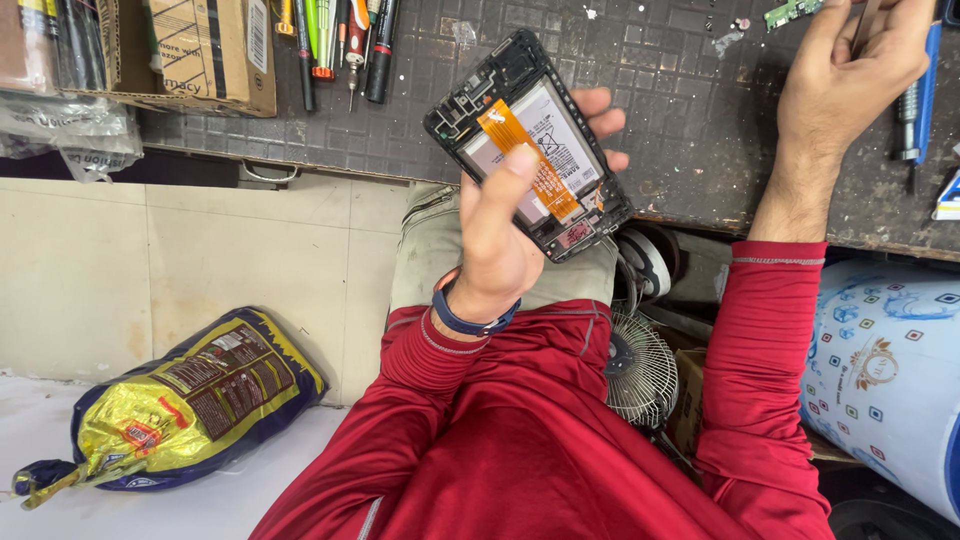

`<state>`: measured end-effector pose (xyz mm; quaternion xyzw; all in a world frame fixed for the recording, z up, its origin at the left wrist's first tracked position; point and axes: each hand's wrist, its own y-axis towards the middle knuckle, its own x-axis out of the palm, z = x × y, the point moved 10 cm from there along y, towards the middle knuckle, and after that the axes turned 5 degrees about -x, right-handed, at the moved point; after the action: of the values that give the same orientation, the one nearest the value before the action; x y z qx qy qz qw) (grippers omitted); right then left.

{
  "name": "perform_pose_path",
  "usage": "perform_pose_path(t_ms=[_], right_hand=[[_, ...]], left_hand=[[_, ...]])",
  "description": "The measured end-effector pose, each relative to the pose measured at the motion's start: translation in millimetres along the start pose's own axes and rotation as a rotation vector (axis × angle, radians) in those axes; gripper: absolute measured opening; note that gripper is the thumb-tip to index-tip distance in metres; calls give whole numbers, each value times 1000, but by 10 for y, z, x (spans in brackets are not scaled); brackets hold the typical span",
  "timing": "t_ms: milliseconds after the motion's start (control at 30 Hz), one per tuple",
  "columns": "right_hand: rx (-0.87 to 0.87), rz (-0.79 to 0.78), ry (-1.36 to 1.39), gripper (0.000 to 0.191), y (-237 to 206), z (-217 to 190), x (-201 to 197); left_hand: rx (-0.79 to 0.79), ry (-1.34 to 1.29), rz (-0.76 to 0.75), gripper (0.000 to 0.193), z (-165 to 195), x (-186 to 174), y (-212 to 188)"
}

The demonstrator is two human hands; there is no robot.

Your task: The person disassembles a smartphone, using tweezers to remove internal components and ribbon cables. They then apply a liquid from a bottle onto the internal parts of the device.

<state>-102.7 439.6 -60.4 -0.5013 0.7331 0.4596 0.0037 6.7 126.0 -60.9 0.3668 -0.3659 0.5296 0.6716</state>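
I see my left hand [497, 235] gripping the opened phone [528, 143], back cover off, just over the tabletop [680, 120] edge, thumb on its orange ribbon cable [530, 160]. Right of the phone, my right hand [850, 75] pinches a thin tool [866, 22] beside a blue screwdriver [918, 95].

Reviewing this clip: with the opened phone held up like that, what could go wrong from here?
1. The left hand holds the opened black phone in the air past the grey grid mat's edge; a slip could drop it.
2. Its thumb presses the orange flex ribbon, which might crease.
3. The right hand reaches among tools near a small green circuit board, possibly knocking it.
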Motion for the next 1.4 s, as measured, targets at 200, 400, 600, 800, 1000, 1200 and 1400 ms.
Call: perform_pose_path(t_ms=[200,400,600,800,1000,1200,1400], right_hand=[[-13,8,-48,21,5,13,-39],[-44,18,-88,28,22,4,-48],[-16,8,-67,36,18,13,-45],[28,23,-18,39,14,40,-50],[-4,31,-44,35,15,20,-76],[-18,33,-103,39,21,84,-86],[-27,156,89,12,-7,-218,-170]], left_hand=[[-158,-372,35,74,-128,-65,78],[-233,-370,70,73,-192,-71,75],[-272,-345,127,66,-279,-97,90],[-215,-307,128,65,-252,-115,98],[-210,-311,143,64,-253,-158,105],[-176,-309,127,65,-246,-163,124],[-160,-322,132,66,-149,-122,137]])
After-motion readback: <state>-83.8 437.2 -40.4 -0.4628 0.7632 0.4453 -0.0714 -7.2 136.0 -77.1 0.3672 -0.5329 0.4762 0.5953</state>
